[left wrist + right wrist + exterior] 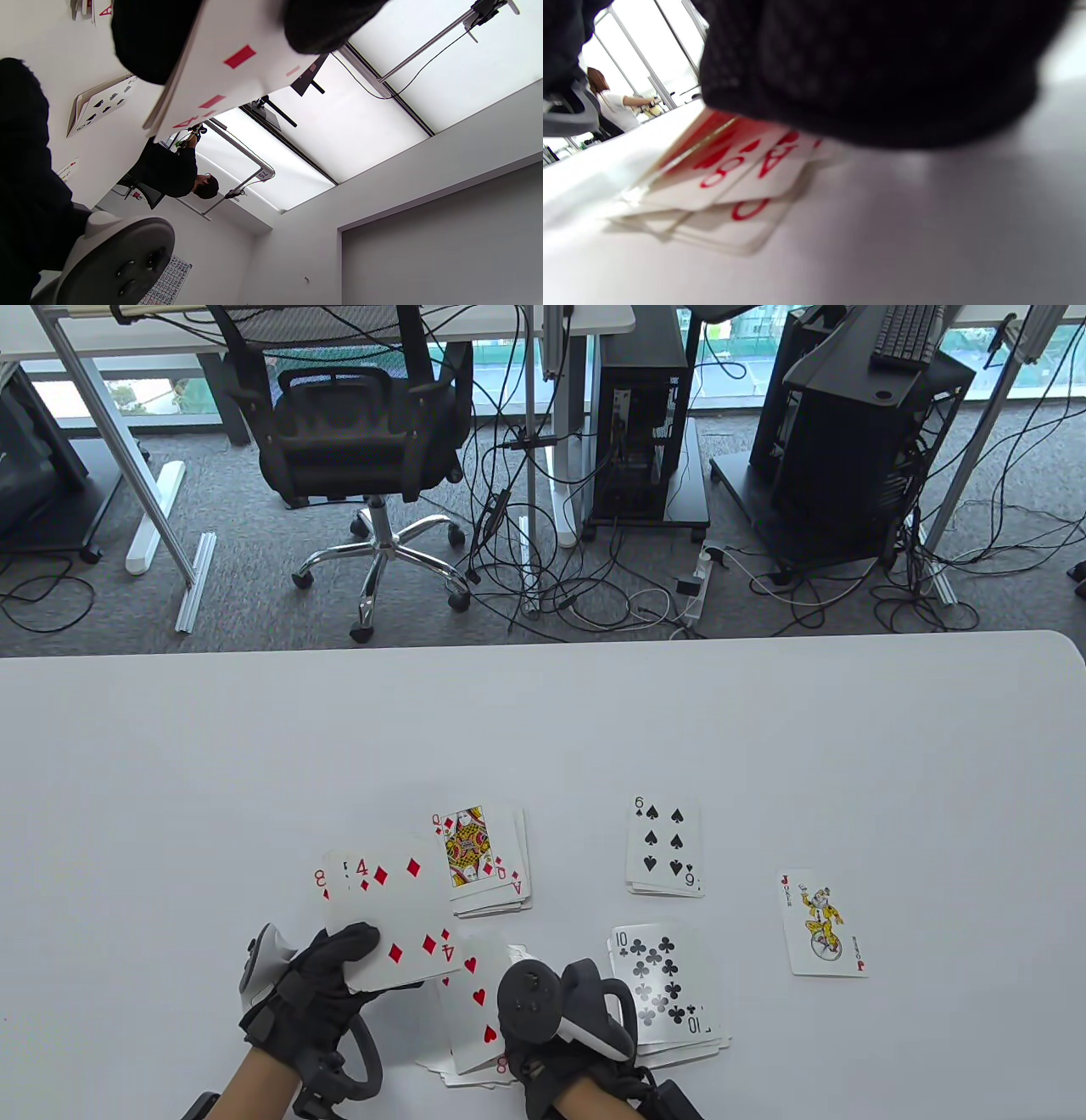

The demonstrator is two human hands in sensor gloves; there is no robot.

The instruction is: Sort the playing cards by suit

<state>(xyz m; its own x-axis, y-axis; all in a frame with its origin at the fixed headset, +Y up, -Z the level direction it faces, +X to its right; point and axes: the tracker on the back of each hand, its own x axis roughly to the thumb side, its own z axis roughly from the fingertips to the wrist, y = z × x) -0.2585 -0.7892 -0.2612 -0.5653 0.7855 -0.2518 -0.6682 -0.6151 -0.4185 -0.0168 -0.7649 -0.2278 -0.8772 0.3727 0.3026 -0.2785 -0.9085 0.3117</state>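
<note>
While the left hand (327,976) pinches its fanned diamonds (390,908), slide the four square onto the queen-topped pile (484,861); right hand's (564,1027) fingers hidden, cannot tell.

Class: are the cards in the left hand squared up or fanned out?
Fanned: the left hand holds cards with the eight's corner showing behind the four of diamonds.

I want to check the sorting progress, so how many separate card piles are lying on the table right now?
4, plus a lone joker at right: diamonds pile, spades pile, clubs pile, hearts pile under the right hand.
</note>
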